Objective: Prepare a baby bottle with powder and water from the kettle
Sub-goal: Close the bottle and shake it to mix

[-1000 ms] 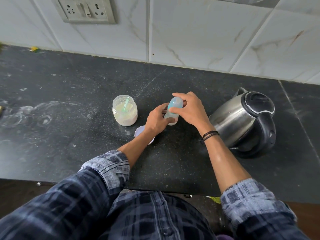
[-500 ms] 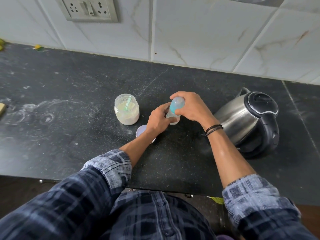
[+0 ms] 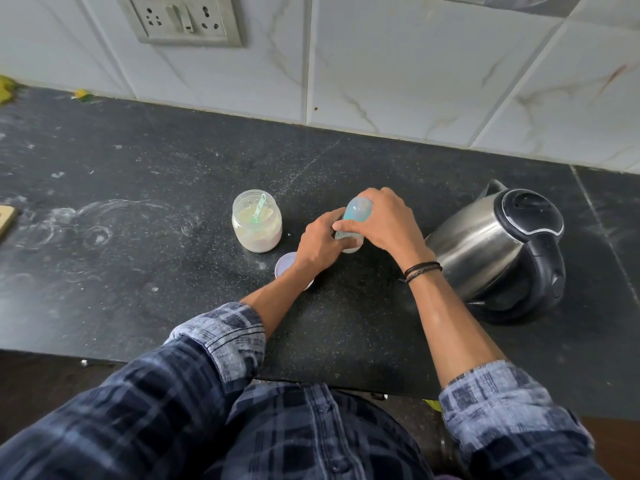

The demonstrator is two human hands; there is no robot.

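Observation:
A small baby bottle [image 3: 354, 220] with a pale blue cap stands on the black counter [image 3: 156, 271], between both hands. My left hand [image 3: 318, 242] grips its lower body. My right hand [image 3: 388, 223] curls over the capped top from the right. To the left stands an open jar of white powder [image 3: 256, 226] with a green scoop stuck in it. The jar's pale lid [image 3: 284, 265] lies flat under my left wrist, partly hidden. A steel kettle [image 3: 498, 251] with a black lid and handle sits to the right.
A tiled wall with a socket plate [image 3: 180, 19] rises behind the counter. White powder smears mark the counter's left side. A wooden piece [image 3: 6, 220] pokes in at the far left edge. The counter's front edge runs just below my elbows.
Both hands have stayed on the bottle, and my right hand has shifted slightly round the cap. The jar, lid and kettle have not moved.

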